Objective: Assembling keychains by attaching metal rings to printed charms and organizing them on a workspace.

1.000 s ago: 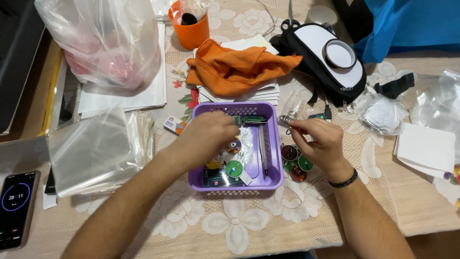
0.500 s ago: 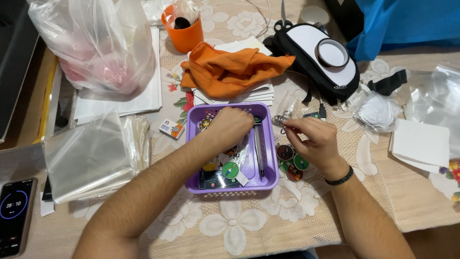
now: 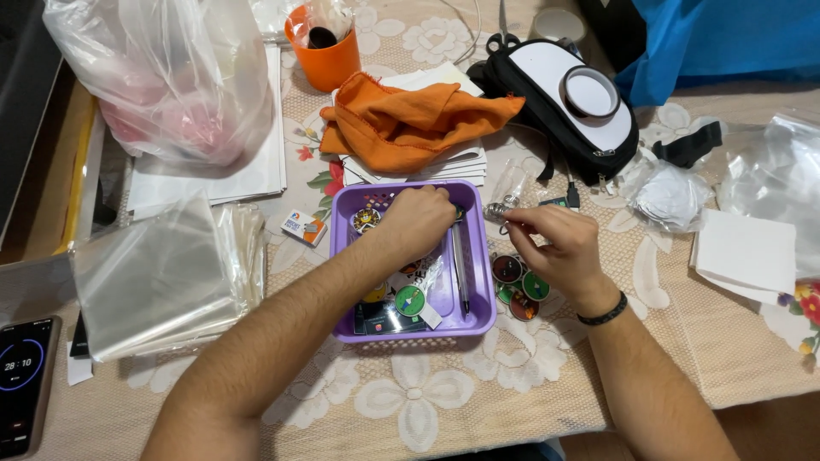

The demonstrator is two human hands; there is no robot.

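Entry, as I read it from the head view.

Left hand (image 3: 418, 220): inside the purple basket (image 3: 478, 316), at its far end, fingers curled down over something small among the contents. I cannot tell what it grips, or whether it grips at all.

Right hand (image 3: 555, 243): just right of the basket's far right corner, above the surface (image 3: 530, 376). Thumb and forefinger pinch a small metal ring piece (image 3: 497, 210), with a clear bag (image 3: 511, 183) touching it on the far side.

Key relation: the ring piece sits at the right fingertips, just outside the basket's right wall, level with the left hand. The two hands are near each other with the wall between them; the right is plainly nearer the ring.

Basket contents: a pen (image 3: 461, 269) lying lengthwise, long axis running away from me; a green badge (image 3: 410, 300); a round badge (image 3: 366, 219) at the far left corner.

Beside the basket, right: a cluster of round badges (image 3: 517, 282), under the right palm.

Beyond: orange cloth (image 3: 410, 119) on papers, orange cup (image 3: 329, 55), black-and-white pouch (image 3: 572, 102).

Left: stack of clear sleeves (image 3: 154, 273), phone (image 3: 21, 384).
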